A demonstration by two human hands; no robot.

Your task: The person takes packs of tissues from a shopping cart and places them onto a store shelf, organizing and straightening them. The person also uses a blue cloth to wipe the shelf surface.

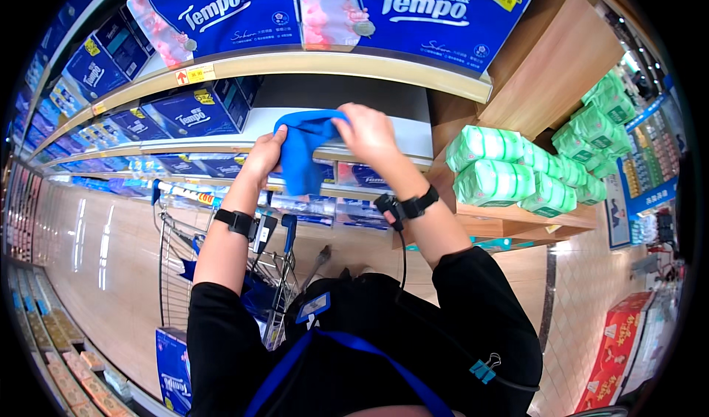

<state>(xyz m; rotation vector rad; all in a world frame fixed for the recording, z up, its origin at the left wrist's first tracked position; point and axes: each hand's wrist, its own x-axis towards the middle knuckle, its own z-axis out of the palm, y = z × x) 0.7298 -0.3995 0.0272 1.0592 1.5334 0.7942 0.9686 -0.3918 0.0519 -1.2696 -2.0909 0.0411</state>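
Observation:
A blue cloth hangs between my two hands, just in front of a store shelf. My left hand pinches its left edge between thumb and fingers. At the upper right corner of the cloth, my right hand grips it with bent fingers. Behind the cloth lies a bare stretch of white shelf board. To the left on that same shelf stand blue Tempo tissue packs. Larger Tempo packs sit on the shelf above, over its cream front edge.
A metal shopping cart stands at my left, with another Tempo pack near it. Green-wrapped tissue packs are stacked on a wooden display to the right. Further right is a red box. Goods line low shelves at lower left.

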